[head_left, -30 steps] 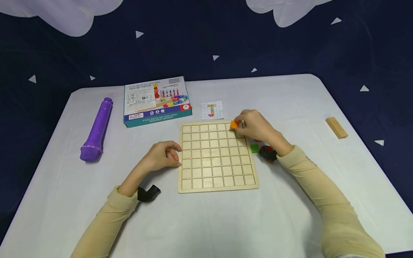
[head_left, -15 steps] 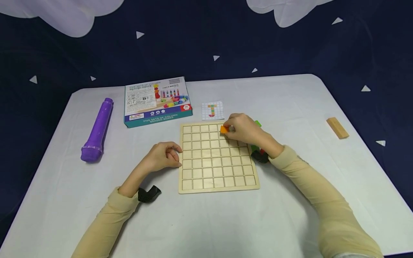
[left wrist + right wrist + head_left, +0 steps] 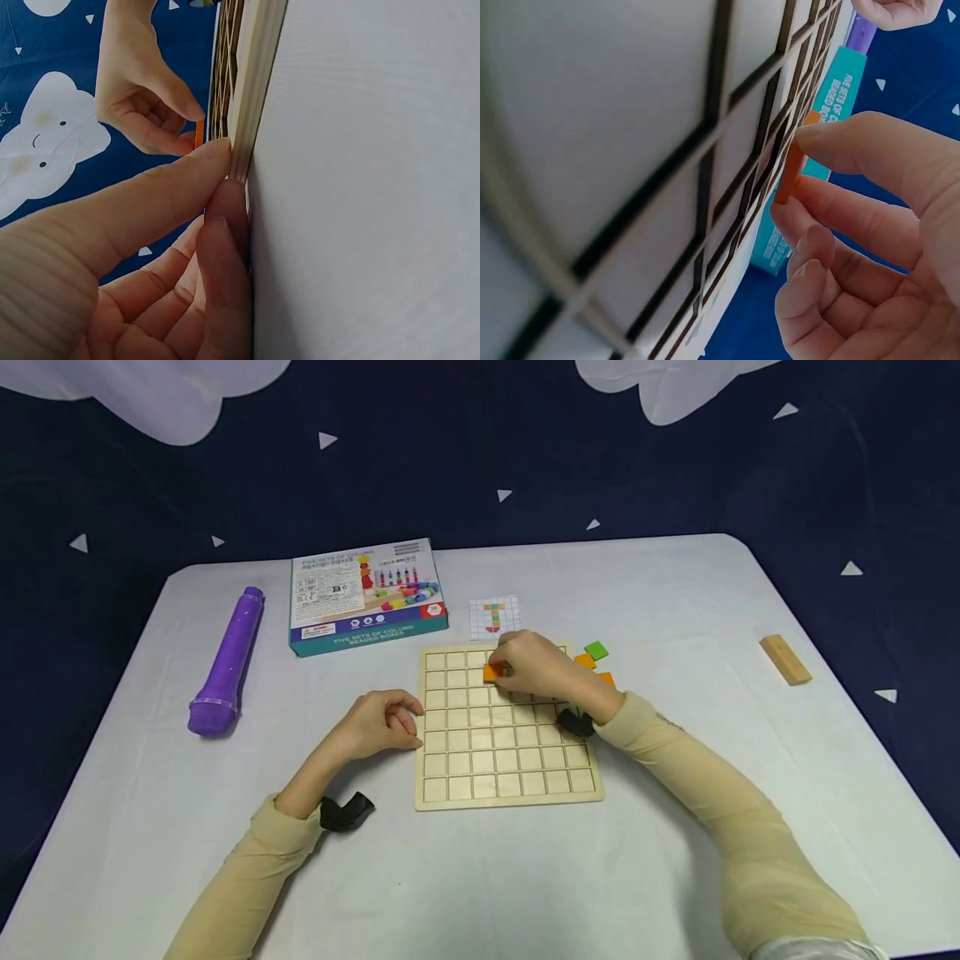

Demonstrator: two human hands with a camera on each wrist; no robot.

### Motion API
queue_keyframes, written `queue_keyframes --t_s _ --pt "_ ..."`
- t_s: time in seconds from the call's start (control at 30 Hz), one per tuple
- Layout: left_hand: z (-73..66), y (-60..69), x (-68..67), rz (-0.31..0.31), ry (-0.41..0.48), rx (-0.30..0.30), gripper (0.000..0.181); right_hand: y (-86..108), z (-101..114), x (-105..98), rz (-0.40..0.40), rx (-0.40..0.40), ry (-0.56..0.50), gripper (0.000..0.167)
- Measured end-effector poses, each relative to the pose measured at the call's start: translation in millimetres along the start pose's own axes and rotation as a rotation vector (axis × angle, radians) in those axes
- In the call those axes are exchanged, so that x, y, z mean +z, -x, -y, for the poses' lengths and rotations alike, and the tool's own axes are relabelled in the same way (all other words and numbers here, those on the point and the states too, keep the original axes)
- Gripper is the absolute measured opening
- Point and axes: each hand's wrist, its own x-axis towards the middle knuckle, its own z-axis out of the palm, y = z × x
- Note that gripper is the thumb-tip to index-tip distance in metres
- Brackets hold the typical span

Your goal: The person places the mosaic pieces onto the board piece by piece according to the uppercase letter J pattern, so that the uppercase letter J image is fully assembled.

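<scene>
A pale wooden grid board lies on the white table with square recesses across it. My right hand pinches a flat orange square tile between thumb and fingers, above the board's upper part. In the right wrist view the tile stands on edge, close to the grid. At the board's left edge my left hand holds the rim with thumb and fingers; the left wrist view shows the fingertips against that edge. My right hand hides some upper squares.
Behind the board lies a printed card with a coloured hook-shaped pattern. Beyond its right corner are a green tile and orange tiles. A toy box, purple microphone and wooden block sit farther out.
My right hand has carried the orange tile leftward and slightly nearer across the board from its upper right corner, uncovering the loose tiles there. My left hand has stayed at the board's edge.
</scene>
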Motion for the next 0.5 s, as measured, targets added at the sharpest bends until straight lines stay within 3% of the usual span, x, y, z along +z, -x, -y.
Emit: queue_keyframes --t_s 0.5 --pt "0.4 0.0 -0.2 0.008 0.025 0.0 0.036 -12.4 4.8 3.3 0.058 -0.033 0.029 0.015"
